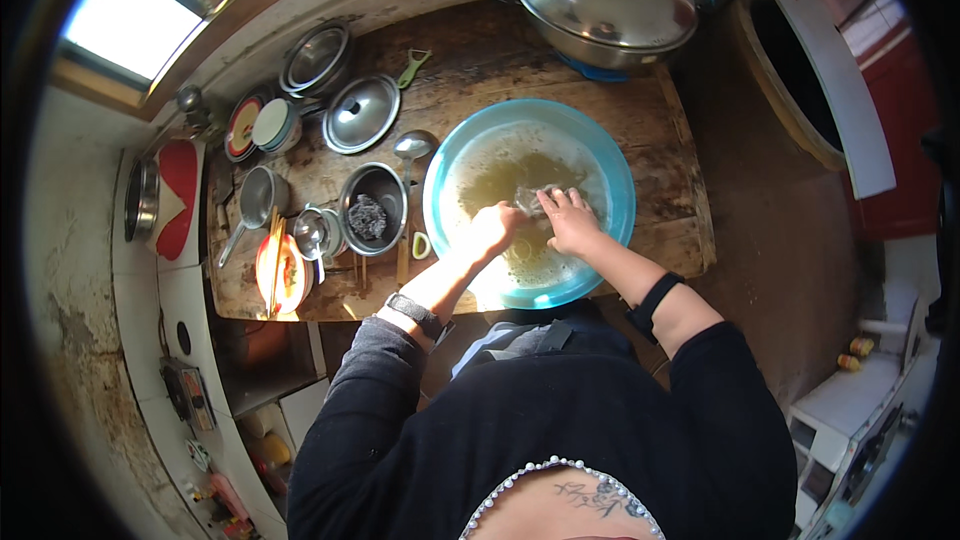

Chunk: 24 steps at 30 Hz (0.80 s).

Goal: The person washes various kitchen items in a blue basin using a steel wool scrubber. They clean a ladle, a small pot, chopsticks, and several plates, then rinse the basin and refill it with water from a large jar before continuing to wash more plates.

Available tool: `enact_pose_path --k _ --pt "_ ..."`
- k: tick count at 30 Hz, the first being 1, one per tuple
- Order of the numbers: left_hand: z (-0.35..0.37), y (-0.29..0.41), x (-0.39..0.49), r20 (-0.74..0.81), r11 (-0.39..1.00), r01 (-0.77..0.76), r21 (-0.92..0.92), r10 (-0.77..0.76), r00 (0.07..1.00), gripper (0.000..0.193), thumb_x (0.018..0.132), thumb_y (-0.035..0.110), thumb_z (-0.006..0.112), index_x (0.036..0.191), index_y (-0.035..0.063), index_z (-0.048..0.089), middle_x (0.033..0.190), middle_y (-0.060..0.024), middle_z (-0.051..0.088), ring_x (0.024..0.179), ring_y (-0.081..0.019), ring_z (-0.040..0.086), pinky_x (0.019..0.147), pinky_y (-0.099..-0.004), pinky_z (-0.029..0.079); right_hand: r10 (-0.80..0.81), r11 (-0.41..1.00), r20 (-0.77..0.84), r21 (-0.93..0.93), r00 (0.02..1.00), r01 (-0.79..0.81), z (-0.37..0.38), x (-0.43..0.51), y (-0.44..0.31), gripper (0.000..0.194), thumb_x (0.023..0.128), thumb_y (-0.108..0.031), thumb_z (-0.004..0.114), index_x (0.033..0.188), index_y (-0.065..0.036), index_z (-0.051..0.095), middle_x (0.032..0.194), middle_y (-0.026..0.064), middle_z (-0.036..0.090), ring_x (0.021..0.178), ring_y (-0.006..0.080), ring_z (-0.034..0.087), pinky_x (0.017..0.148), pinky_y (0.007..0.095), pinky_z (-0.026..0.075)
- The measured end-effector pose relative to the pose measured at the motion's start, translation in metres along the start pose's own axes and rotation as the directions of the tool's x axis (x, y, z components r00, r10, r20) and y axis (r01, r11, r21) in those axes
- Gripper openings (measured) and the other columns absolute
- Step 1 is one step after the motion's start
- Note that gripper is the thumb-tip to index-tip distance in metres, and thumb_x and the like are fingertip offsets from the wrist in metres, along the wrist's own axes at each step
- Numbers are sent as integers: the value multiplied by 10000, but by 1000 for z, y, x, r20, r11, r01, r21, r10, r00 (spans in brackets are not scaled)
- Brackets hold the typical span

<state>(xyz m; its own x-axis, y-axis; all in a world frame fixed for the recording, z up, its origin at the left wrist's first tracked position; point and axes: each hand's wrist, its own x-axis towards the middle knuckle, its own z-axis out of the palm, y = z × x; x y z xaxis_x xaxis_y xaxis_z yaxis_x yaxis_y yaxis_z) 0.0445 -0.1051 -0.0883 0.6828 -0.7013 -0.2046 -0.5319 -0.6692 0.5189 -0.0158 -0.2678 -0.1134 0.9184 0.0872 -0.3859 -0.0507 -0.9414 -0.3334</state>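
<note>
A light-blue plastic basin (619, 187) holds cloudy, yellowish, foamy water. Over the water, my left hand (496, 229) is curled against the left side of a clear, shiny object (531, 200), with its fingertips hidden. I cannot tell whether that object is glass or thin plastic. From the right, my right hand (574, 223) lies on the same object, fingers somewhat spread and pointing away from me. Left of the basin stands a metal pot (400, 221) with a steel-wool scrubber (367, 217) inside. A metal ladle (415, 145) rests between pot and basin.
A lidded steel wok (607, 7) stands at the table's back right. Leftward on the wooden table (660, 165) are a pot lid (361, 114), a green peeler (413, 69), stacked bowls (274, 124), a saucepan (262, 195) and chopsticks (276, 262) across a red-rimmed bowl (296, 289).
</note>
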Motion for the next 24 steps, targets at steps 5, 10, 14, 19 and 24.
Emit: enact_pose_path --k 5,10,14,19,24 --pt "-39 34 -8 -314 898 -143 -416 6 949 286 670 -80 469 909 25 585 872 -147 606 791 -257 615 694 -319 488 -161 550 -79 820 984 156 -4 16 -7 816 566 -174 793 1264 -149 371 1174 71 507 1079 212 479 918 364 388" --pt "-75 37 -32 -238 115 -218 -969 -192 952 384 740 -69 493 1111 28 474 997 -105 562 876 -174 583 746 -288 510 -115 490 -88 862 989 134 -8 19 -7 387 704 -136 700 1051 -40 559 984 46 596 903 131 541 781 272 435" --pt "-60 23 -48 -220 -167 -267 -949 -254 942 539 725 -36 511 1237 47 367 1079 -113 512 930 -178 546 787 -310 481 -79 -273 -91 960 993 66 -30 2 -17 336 790 -38 546 1122 -29 493 1050 66 553 947 163 529 802 296 440" --pt "-33 11 -47 -202 779 -3 -627 -159 966 614 700 90 625 1252 39 361 1186 -140 460 1077 -272 473 904 -358 399 -157 -395 -152 915 976 79 -70 -15 -36 323 795 -11 459 1118 -11 472 1034 91 549 959 190 532 841 319 440" --pt "-21 30 -34 -514 955 -202 -218 64 856 1100 561 189 778 1360 34 38 1318 -247 255 1247 -367 244 1005 -388 266 -167 -502 -72 865 983 -22 -84 -16 -57 322 796 -9 472 1116 -33 445 1045 90 527 986 203 513 873 338 419"
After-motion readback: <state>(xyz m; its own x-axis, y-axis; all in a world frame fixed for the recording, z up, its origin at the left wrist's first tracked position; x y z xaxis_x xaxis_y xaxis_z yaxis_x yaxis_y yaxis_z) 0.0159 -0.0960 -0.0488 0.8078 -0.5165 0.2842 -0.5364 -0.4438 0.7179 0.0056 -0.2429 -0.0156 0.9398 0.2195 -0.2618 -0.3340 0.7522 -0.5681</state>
